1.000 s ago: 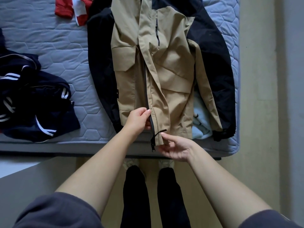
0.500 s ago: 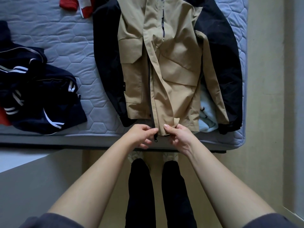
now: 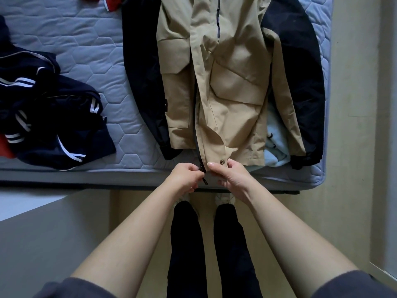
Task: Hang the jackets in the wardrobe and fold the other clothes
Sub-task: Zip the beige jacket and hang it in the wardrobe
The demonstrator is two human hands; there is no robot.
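The jacket point(image 3: 225, 93) lies flat on the bed point(image 3: 96, 50). Our left hand point(image 3: 185, 176) pinches the zip point(image 3: 203, 168) at its bottom edge; our right hand point(image 3: 228, 175) pinches the hem point(image 3: 238, 155) just beside. We should fit the ends together straight, then pull slowly.

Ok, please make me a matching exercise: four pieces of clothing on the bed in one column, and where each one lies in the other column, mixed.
1. tan jacket
2. navy striped clothes
3. red and white garment
4. light blue garment

A. peeking out under another garment's right side
B. at the picture's top edge
C. heaped on the left of the mattress
D. spread flat in the middle, hem at the near edge

Pairs: 1-D, 2-C, 3-B, 4-A.
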